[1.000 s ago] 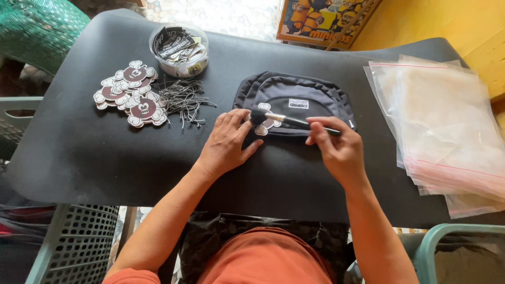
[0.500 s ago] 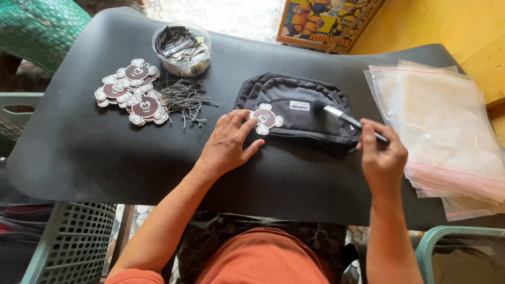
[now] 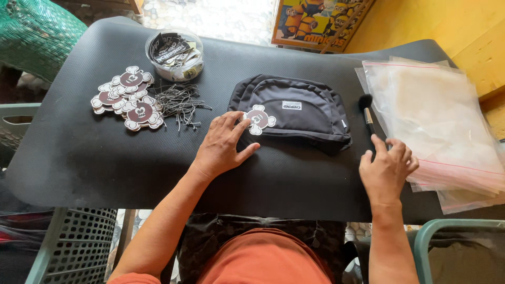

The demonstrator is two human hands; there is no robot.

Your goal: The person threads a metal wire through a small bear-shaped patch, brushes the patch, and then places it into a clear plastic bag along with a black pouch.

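Observation:
A dark grey zip pouch [image 3: 300,113] lies on the black mat [image 3: 94,158]. A white and maroon cartoon-shaped tag [image 3: 259,119] rests on its left front. My left hand [image 3: 223,146] lies flat at the pouch's left edge, with fingers apart and fingertips on the tag. A small black brush [image 3: 367,111] lies on the mat between the pouch and the plastic bags. My right hand [image 3: 387,169] is just below it with fingers spread, and the index fingertip is at the end of the handle.
A pile of similar tags [image 3: 127,99] and loose black strings [image 3: 180,101] lie at the left. Behind them stands a clear round tub [image 3: 174,54] of labels. A stack of clear zip bags [image 3: 439,118] fills the right side. A grey crate [image 3: 73,247] stands below the mat's front edge.
My right hand carried the brush from over the pouch to the right and laid it on the mat beside the bags. The left hand stayed on the pouch.

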